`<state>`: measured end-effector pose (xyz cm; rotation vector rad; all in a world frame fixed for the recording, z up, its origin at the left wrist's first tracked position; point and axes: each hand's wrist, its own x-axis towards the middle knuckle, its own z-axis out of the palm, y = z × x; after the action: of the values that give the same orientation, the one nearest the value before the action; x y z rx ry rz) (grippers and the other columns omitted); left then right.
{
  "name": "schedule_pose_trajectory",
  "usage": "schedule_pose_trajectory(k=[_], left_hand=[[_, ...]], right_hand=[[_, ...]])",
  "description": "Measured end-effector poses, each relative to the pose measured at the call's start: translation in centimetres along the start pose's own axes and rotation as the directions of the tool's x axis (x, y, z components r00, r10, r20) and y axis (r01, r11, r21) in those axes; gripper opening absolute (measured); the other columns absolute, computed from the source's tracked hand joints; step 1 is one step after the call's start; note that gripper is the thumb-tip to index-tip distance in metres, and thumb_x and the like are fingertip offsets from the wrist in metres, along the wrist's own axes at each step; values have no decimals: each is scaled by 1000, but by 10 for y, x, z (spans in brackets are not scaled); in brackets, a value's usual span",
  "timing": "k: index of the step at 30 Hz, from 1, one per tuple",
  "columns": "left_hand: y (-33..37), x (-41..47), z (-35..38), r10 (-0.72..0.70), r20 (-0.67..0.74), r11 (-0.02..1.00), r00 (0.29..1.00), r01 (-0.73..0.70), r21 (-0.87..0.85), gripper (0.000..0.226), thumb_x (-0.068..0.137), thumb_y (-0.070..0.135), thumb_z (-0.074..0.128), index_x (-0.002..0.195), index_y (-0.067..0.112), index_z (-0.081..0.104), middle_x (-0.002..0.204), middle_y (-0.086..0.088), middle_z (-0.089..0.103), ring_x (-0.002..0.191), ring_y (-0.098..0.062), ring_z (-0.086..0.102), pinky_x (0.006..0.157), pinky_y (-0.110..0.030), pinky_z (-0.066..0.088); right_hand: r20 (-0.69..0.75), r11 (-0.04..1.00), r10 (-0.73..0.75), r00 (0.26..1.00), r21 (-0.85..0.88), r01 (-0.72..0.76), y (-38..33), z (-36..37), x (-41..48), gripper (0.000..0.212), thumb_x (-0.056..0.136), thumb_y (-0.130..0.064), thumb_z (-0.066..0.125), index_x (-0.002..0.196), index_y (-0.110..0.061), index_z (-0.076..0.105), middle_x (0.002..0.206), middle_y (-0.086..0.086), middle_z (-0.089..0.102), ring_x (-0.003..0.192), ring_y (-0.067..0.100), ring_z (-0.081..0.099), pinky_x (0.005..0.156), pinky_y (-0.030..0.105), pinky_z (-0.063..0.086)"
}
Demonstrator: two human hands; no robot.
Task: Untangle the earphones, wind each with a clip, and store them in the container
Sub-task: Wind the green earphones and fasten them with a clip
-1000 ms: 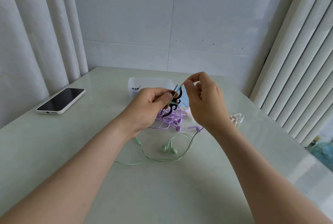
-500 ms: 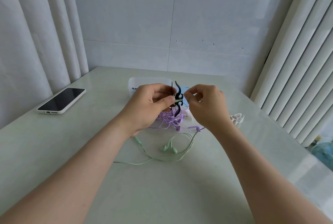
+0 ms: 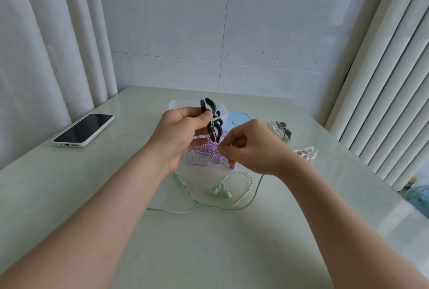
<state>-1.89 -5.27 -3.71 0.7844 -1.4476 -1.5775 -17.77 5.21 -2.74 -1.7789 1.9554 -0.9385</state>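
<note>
My left hand [image 3: 180,133] holds a black winder clip [image 3: 212,121] upright above the table, with a turn of green cable across its middle. My right hand [image 3: 251,149] is just right of and below the clip, its fingertips pinching the green cable. The green earphones [image 3: 221,192] lie on the table in front, their cable looping out to the left. A tangled purple earphone set [image 3: 205,155] lies under my hands. The clear container [image 3: 176,105] stands behind the clip, largely hidden.
A blue lid [image 3: 239,120] lies right of the container. Spare clips lie at the right: a white and dark group [image 3: 279,131] and a white one [image 3: 306,152]. A phone [image 3: 83,129] rests at the left. Curtains hang on both sides of the table.
My right hand has dropped from level with the clip's middle to below it, drawing the green cable down. The clip in my left hand now stands more upright.
</note>
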Motion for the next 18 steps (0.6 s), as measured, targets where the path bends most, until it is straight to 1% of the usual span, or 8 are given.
schedule_pose_trajectory(k=[3,5,9,10,12,14,16,18], left_hand=[[-2,1,0,-9,-35,1000,999,9,11,16,95,24,76,106,12,78,98,-4,80,87,-18,73,86,-40,61],[-3,2,0,-34,-42,999,999,32,-44,17,95,23,76,106,10,77,94,-3,79,89,-19,73,86,-41,62],[-3,-1,2,-52,-6,987,999,51,-154,18,98,19,73,109,5,75,101,-12,79,91,-22,76,71,-34,63],[-3,-1,2,-23,-10,993,1000,21,-117,17,98,17,72,110,5,75,102,-12,79,89,-21,76,69,-32,62],[-5,1,0,94,-11,992,996,-92,88,12,99,14,71,110,11,75,102,-8,78,86,-16,75,69,-30,62],[-7,3,-2,193,73,933,979,-206,296,13,99,14,70,108,21,77,101,-1,78,86,-11,73,76,-27,59],[-6,1,-2,194,189,884,963,-255,393,17,101,14,68,110,26,77,102,6,79,89,-7,72,80,-22,54],[-6,-1,-1,175,269,846,947,-284,451,20,102,13,65,114,24,77,105,10,79,99,-9,73,87,-27,57]], right_hand=[[53,998,-1,999,59,-2,-1,-1,-2,13,92,-9,70,83,-7,78,65,6,75,43,4,53,47,12,40],[62,994,-9,998,113,2,-2,-4,-3,12,92,-6,71,83,-3,78,65,10,74,42,5,52,47,11,39],[73,972,-31,997,234,13,-8,-9,-7,11,94,-3,71,87,4,76,65,17,70,39,7,47,44,11,37],[47,968,-38,998,249,25,-10,-9,-8,11,94,-2,70,87,4,75,63,17,69,39,7,46,43,11,36],[-54,953,-34,998,300,49,-11,-8,-5,13,94,-3,69,85,1,76,57,10,63,41,8,45,43,13,35],[-175,933,-9,985,352,71,-8,-7,-1,17,93,-7,68,80,-6,78,53,5,54,46,14,40,46,20,33],[-280,943,3,960,320,90,-3,-6,4,19,91,-10,67,75,-11,78,53,5,47,52,19,34,50,24,28],[-399,973,-32,916,196,119,2,-5,7,20,89,-14,70,70,-13,75,50,2,43,51,17,30,50,23,28]])
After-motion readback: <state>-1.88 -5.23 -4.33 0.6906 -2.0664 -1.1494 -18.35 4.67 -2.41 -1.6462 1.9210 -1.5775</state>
